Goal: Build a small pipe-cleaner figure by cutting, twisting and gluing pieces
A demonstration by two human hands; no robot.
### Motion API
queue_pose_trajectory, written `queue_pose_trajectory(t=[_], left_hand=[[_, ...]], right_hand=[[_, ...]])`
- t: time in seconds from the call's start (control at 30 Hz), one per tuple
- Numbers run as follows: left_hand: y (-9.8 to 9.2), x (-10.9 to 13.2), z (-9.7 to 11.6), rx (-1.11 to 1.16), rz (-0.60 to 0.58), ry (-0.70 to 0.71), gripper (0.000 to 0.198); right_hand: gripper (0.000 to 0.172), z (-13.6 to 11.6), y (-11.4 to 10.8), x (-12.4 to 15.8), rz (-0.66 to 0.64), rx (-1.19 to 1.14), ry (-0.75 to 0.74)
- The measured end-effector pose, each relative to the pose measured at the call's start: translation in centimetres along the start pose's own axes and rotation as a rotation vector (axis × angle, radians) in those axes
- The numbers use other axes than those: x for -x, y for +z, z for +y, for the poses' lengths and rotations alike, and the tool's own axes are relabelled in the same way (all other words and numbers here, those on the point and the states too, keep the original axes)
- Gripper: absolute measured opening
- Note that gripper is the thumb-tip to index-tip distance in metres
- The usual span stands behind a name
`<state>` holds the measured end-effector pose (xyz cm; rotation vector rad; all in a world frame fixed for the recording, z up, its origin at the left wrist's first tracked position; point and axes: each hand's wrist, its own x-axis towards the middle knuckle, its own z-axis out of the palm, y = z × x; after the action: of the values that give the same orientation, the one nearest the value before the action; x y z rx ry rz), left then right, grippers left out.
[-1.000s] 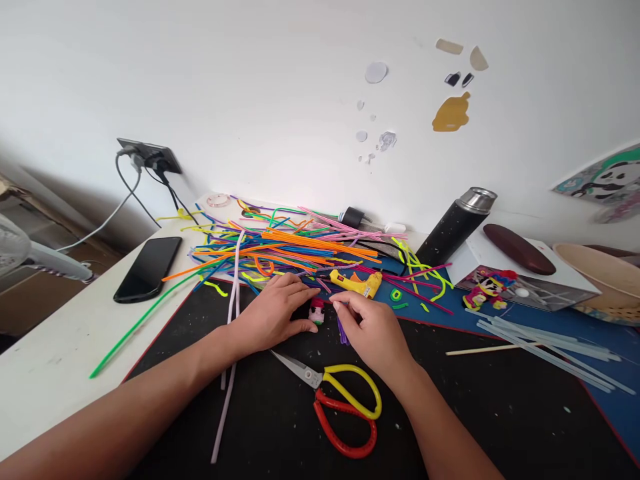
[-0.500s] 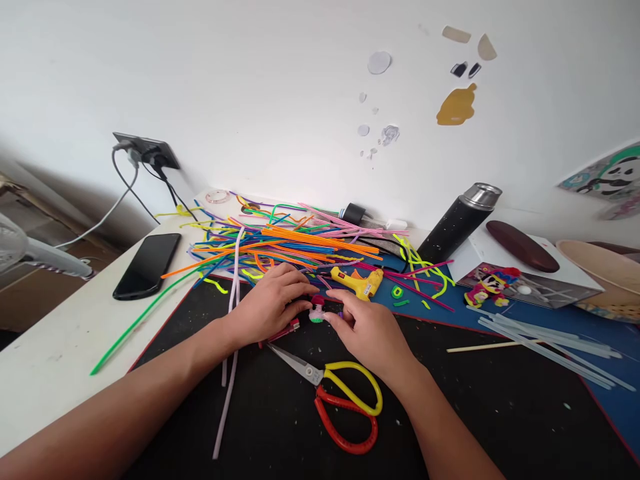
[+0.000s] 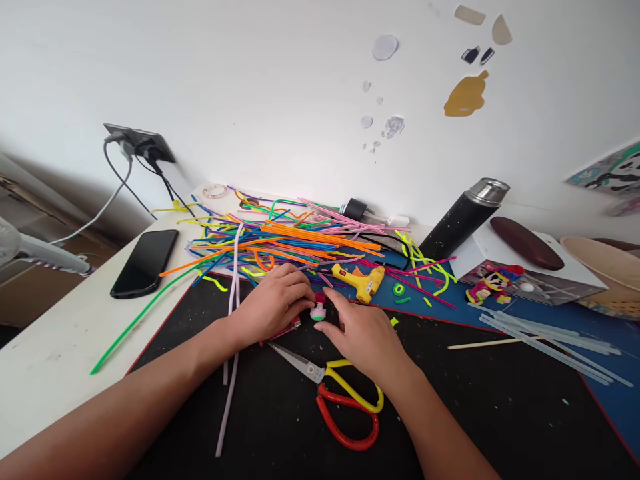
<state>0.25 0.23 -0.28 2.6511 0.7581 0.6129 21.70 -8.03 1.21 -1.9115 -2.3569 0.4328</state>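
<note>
A small fuzzy figure (image 3: 319, 311), pink with a dark red top and a green patch below, is at the middle of the black mat. The closed fingertips of my left hand (image 3: 277, 300) hold its left side. My right hand (image 3: 367, 333) spans it from the right, index finger at its top and thumb at its lower edge. Just in front lie scissors (image 3: 313, 372) with one yellow and one red handle. A dark red object (image 3: 287, 330) lies partly hidden under my left hand. Behind my hands is a yellow glue gun (image 3: 363, 283).
Many coloured pipe cleaners (image 3: 300, 237) are heaped at the back. A black phone (image 3: 145, 263) lies left. Clear glue sticks (image 3: 550, 340), a colourful figurine (image 3: 493, 285), a white box (image 3: 530, 267) and a leaning black flask (image 3: 463, 220) are on the right.
My right thumb and index finger have shifted left and spread around the small figure. A yellow-green scrap now shows beside my right hand. The view has moved slightly.
</note>
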Motion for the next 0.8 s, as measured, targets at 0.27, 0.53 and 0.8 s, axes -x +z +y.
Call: queue_pose_trajectory(t=[0.27, 0.53, 0.8], left_hand=[[0.1, -0.2, 0.0, 0.009, -0.001, -0.007, 0.024], [-0.3, 0.0, 0.0, 0.147, 0.043, -0.071, 0.024], [-1.3, 0.1, 0.6, 0.322, 0.198, -0.153, 0.021]], right_hand=[[0.059, -0.3, 0.4, -0.4, 0.016, -0.020, 0.016], [0.048, -0.3, 0.3, -0.4, 0.012, -0.020, 0.032], [0.048, -0.3, 0.3, -0.4, 0.015, -0.024, 0.026]])
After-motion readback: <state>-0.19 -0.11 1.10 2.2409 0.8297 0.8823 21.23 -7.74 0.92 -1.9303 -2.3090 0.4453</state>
